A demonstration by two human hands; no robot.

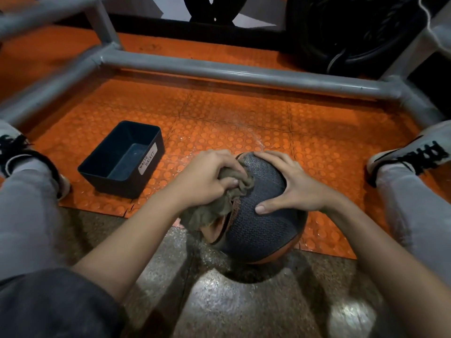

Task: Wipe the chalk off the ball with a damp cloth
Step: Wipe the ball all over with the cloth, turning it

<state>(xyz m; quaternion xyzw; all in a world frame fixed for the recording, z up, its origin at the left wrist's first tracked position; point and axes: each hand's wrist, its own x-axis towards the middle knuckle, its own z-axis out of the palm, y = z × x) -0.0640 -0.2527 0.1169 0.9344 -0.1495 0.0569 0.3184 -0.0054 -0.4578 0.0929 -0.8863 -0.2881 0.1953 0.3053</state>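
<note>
So, the ball [258, 215] is parked on the floor right where the orange studded mat [244, 113] gives way to bare speckled concrete [244, 303]. It's set between the spread legs, which looks deliberate: it can be reached without leaning.

The right hand [289, 185] is laid flat over the ball's upper right, fingers spread and straight, thumb pressed down on the near side. Nothing is gripped by it. It's likely being used as a brace, so a round thing isn't rolled away by the rubbing.

The cloth [214, 211] is bunched up in the left hand [207, 176], with fingers and thumb curled round it. The wad is pressed against the ball's upper left, over a seam where an orange panel meets the dark grey one. A loose tail is left hanging down the ball's left side. A firmer pad for scrubbing that pebbled surface is probably got by bunching than by a flat sheet.

Whether the cloth is damp can't be told. No chalk can be clearly made out on the part of the ball that's shown, so how much is left is anybody's guess.

Left of the ball and a bit beyond it, a dark bin [151, 178] labelled "WASTE BASKET" is stood on the mat, near enough to be reached, maybe for the cloth afterwards. Beyond the ball a grey pipe frame [244, 71] is seen. One white shoe [410, 152] is well off to the ball's right, another [12, 147] well off to its left.
</note>
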